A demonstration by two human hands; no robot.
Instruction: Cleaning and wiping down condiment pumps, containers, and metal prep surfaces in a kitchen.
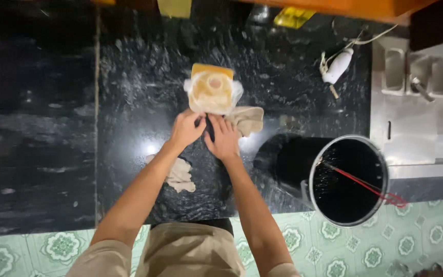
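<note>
Left hand [185, 129] and right hand [223, 137]: both curled, pinching 1 small dark item [208, 128]; grip unclear. Yellow container [211, 90] at 12 o'clock; steel pot [348, 179] at 4.

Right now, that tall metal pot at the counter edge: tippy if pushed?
Probably somewhat: the metal pot is tall and seems to overhang the counter edge. The red-handled utensil leaning inside could shift or rattle. Whether it holds liquid, hence its weight, is unclear.
</note>
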